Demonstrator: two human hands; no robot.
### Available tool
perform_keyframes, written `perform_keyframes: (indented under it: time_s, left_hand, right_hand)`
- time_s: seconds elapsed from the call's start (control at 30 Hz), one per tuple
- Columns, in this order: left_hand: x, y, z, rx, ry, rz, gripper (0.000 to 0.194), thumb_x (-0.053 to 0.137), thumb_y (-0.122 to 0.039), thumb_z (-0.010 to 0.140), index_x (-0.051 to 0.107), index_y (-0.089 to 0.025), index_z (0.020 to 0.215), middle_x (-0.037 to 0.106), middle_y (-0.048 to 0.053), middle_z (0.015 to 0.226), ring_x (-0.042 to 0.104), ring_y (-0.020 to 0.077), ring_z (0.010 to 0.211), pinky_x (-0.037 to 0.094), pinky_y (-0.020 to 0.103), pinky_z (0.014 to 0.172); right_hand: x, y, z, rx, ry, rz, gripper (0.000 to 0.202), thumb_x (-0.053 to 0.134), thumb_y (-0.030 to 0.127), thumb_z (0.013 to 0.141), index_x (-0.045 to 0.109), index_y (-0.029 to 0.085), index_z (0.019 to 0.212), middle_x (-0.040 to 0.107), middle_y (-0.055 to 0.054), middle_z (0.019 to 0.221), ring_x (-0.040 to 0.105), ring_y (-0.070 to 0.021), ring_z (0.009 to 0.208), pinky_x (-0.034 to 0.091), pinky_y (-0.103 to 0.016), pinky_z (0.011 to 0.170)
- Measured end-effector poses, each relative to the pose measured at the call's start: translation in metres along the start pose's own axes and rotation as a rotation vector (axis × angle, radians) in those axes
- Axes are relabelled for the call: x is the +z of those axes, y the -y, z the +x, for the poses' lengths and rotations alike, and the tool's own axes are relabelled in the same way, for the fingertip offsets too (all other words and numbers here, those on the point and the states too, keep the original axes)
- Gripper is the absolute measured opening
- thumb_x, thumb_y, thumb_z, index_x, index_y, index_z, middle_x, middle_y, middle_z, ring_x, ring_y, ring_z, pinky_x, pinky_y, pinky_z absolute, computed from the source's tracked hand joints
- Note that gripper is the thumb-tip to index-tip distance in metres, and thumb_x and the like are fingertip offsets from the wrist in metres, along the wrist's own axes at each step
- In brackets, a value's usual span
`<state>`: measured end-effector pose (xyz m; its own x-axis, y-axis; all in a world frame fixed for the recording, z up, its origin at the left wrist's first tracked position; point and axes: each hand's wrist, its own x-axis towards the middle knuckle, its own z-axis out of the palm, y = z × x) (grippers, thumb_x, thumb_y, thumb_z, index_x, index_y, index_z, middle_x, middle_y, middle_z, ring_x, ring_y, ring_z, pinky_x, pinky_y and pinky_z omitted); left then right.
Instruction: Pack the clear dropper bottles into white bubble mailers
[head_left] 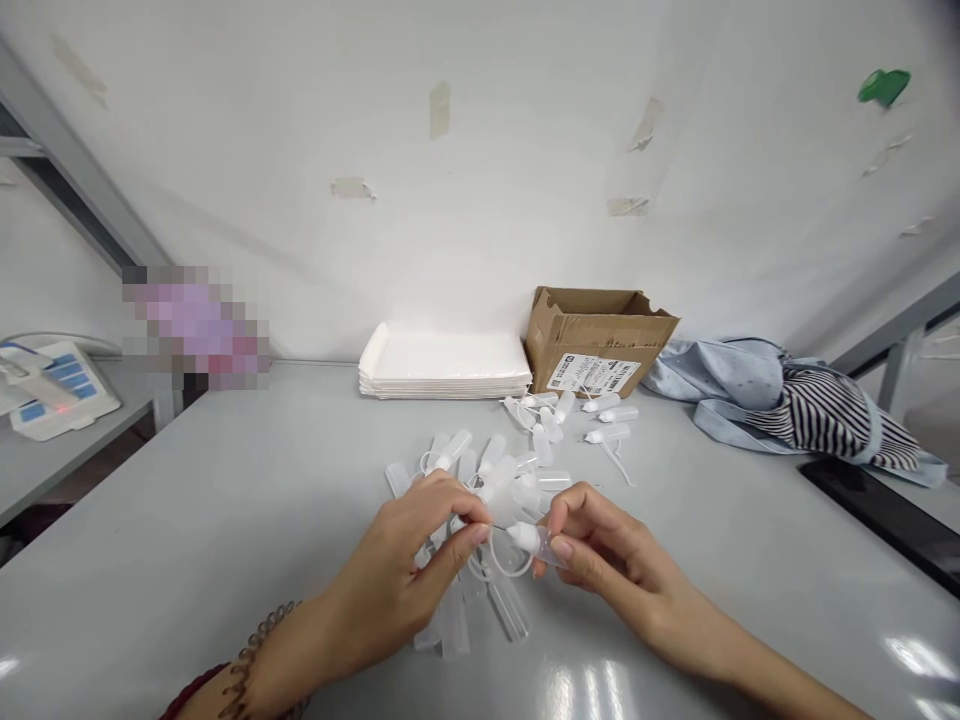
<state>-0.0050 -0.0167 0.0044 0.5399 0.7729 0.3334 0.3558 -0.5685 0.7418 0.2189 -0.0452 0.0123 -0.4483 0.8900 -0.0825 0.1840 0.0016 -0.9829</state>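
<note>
Though illegible, label (594, 374) beyond handheld bottle (535, 541)

Bottles (499, 487) on table (247, 500), before envelopes (446, 365), box (592, 345) rightward.

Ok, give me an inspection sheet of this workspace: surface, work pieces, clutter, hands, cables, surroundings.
Surface: grey table, glossy, with light reflections.
Work pieces: small translucent bottles lie loosely heaped around the hands, more near the box.
Clutter: white stack, open cardboard box, light-blue and striped cloth, dark flat object at right.
Left hand: thumb and forefinger pinch a thin white strap.
Right hand: holds a white-tipped bottle.
Cables: thin cord by the white-and-blue device, far left.
Surroundings: white wall with tape scraps; left patch pixelated, unreadable.
</note>
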Motion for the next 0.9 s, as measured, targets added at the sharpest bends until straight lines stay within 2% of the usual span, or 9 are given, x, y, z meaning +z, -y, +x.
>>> perform_keyframes:
  time_s: [0.23, 0.7, 0.9]
  left_hand:
    - [0.003, 0.005, 0.000, 0.186, 0.030, 0.135, 0.014, 0.045, -0.009, 0.091, 0.055, -0.019, 0.091, 0.057, 0.000, 0.078, 0.049, 0.0151, 0.077, 0.038, 0.030, 0.076]
    - [0.010, 0.008, -0.003, 0.226, 0.019, 0.104, 0.016, 0.044, -0.005, 0.091, 0.052, -0.018, 0.090, 0.056, 0.000, 0.078, 0.047, 0.0146, 0.077, 0.039, 0.030, 0.076]
    - [0.013, 0.009, -0.004, 0.276, 0.008, 0.186, 0.017, 0.043, -0.002, 0.090, 0.053, -0.017, 0.091, 0.057, 0.002, 0.077, 0.047, 0.0160, 0.076, 0.037, 0.032, 0.073]
  right_hand:
    - [-0.005, -0.003, 0.003, -0.018, 0.034, -0.098, 0.015, 0.044, 0.034, 0.096, 0.045, 0.022, 0.088, 0.061, 0.001, 0.079, 0.044, -0.0110, 0.066, 0.030, -0.025, 0.058]
    - [-0.002, -0.006, 0.002, -0.009, 0.050, -0.081, 0.015, 0.045, 0.034, 0.096, 0.046, 0.022, 0.088, 0.062, 0.001, 0.079, 0.045, -0.0109, 0.067, 0.029, -0.025, 0.057]
    - [0.000, -0.008, 0.003, -0.007, 0.065, -0.101, 0.013, 0.044, 0.032, 0.095, 0.046, 0.021, 0.089, 0.063, 0.000, 0.080, 0.047, -0.0117, 0.069, 0.030, -0.025, 0.057]
